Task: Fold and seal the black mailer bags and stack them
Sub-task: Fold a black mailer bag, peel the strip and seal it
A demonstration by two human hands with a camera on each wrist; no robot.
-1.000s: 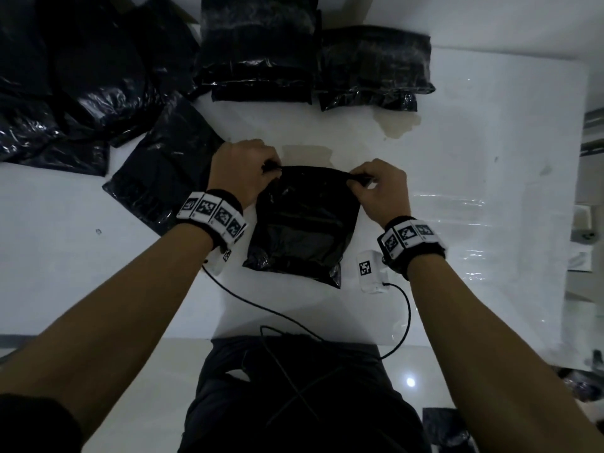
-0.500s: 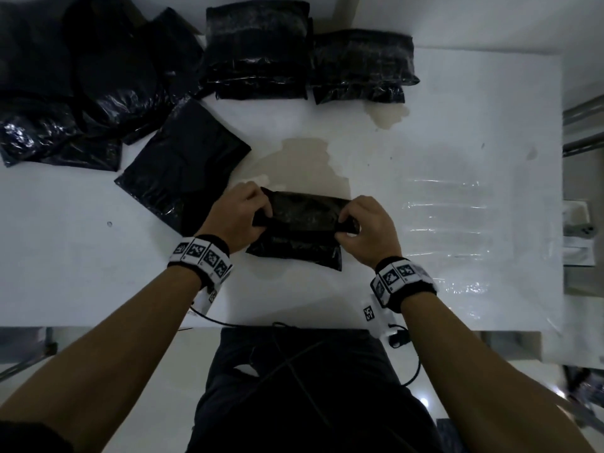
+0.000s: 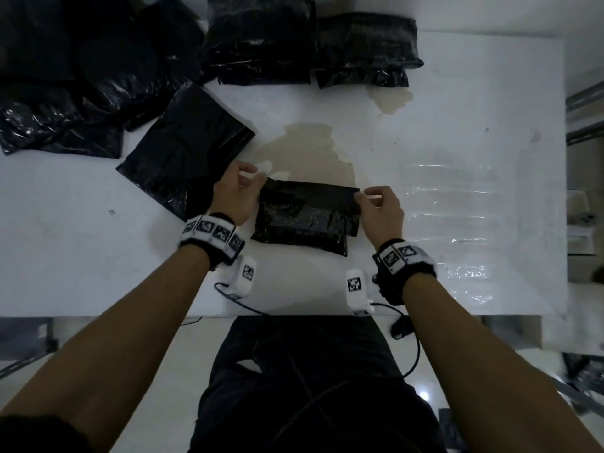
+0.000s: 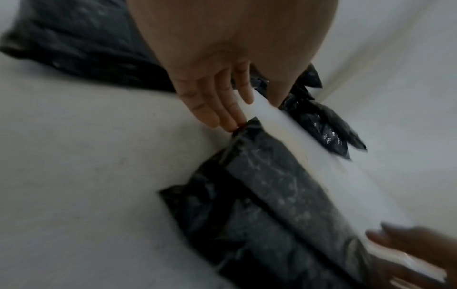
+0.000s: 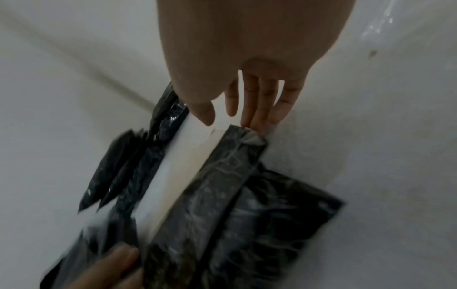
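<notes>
A folded black mailer bag (image 3: pixel 307 217) lies on the white table (image 3: pixel 98 256) right in front of me. My left hand (image 3: pixel 238 194) is at its far left corner and my right hand (image 3: pixel 379 207) at its far right corner. A white strip (image 4: pixel 296 140) runs along the bag's far edge from one hand to the other. In the left wrist view the left hand (image 4: pixel 222 101) pinches one end between thumb and forefinger, its other fingertips touching the bag (image 4: pixel 284 195). The right hand (image 5: pixel 252 101) pinches the other end of the strip (image 5: pixel 178 166) beside the bag (image 5: pixel 222 195).
Two stacks of sealed black bags (image 3: pixel 261 44) (image 3: pixel 366 50) stand at the back. A loose heap of black bags (image 3: pixel 65 76) fills the back left, with one flat bag (image 3: pixel 186 148) next to my left hand. Clear film (image 3: pixel 457 207) lies at the right.
The bag's top has been folded down towards me, so the bag is now shorter. Both hands have gone from gripping the top edge to its far corners, with the strip between them.
</notes>
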